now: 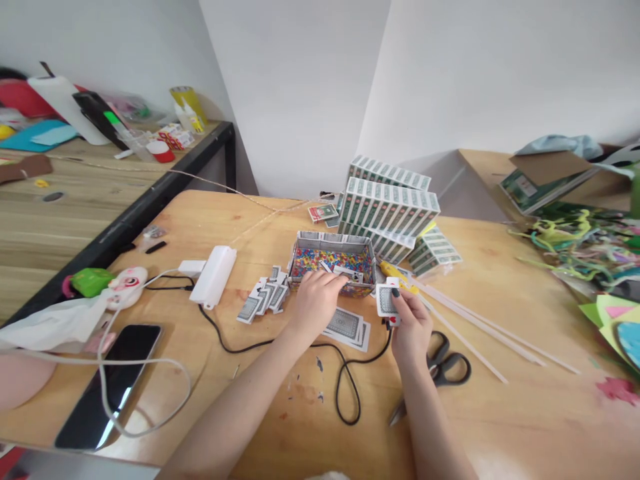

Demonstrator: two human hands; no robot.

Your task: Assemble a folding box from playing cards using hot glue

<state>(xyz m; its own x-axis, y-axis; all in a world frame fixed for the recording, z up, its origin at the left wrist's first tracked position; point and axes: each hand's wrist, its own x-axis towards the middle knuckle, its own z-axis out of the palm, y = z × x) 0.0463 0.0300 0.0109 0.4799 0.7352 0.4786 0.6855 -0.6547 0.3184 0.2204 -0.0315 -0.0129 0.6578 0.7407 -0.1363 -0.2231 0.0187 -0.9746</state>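
A box covered in playing cards (373,263), its inside lined in speckled red, yellow and blue, stands in the middle of the table. My left hand (317,297) is closed over its near wall, fingers at the inner side; the thumb is hidden. Beside those fingers, a playing card piece (350,273) lies at the near inner wall. To the right of the box, my right hand (413,320) pinches small cut playing cards (387,301), one showing its patterned back. Cut card pieces (265,297) are piled left of the box, and whole playing cards (345,325) lie in front of it.
Stacked card packs (390,207) stand behind the box. A yellow glue gun (395,272), glue sticks (465,320) and black scissors (447,363) lie to the right. A black cable (260,345) loops before me from a white power strip (214,277). A phone (110,387) lies left.
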